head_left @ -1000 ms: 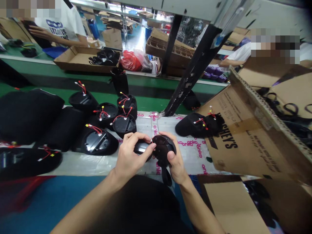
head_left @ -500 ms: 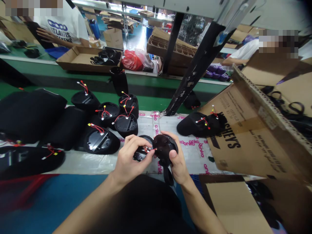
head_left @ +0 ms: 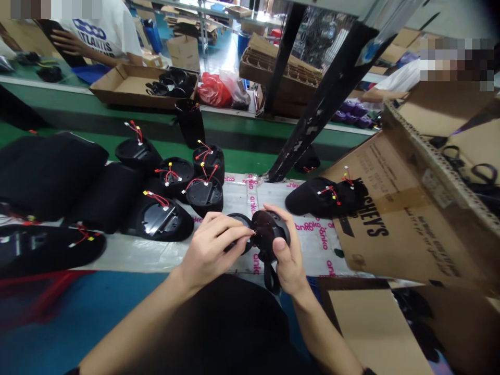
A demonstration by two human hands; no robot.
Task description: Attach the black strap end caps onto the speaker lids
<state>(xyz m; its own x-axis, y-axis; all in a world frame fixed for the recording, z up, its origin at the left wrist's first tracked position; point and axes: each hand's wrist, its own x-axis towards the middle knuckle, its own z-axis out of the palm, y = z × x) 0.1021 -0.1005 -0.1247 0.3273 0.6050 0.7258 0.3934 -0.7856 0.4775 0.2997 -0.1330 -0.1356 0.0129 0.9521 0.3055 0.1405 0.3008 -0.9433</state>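
The right hand point(head_left: 287, 250) cups a round black padded housing point(head_left: 265, 229) in a narrow, firm wrap, thumb on the near side and fingers over the top. Its domed face tilts up and toward the left, and a black strap point(head_left: 270, 278) hangs from it down toward the person's body, so the piece's long axis runs front to back. The left hand point(head_left: 213, 250) curves closely over a flat black disc point(head_left: 238, 229) set against the housing's left side, its fingertips point(head_left: 244, 230) meeting a thin red wire point(head_left: 253, 234) at the seam. Both sit above a plastic sheet printed with pink lettering point(head_left: 308, 229), near its front edge. Just left of the hands lies a black unit with red-and-yellow leads point(head_left: 164, 221); to the right, bare sheet stretches to another wired unit point(head_left: 316, 197), beside a HERSHEY'S cardboard box point(head_left: 390, 224).
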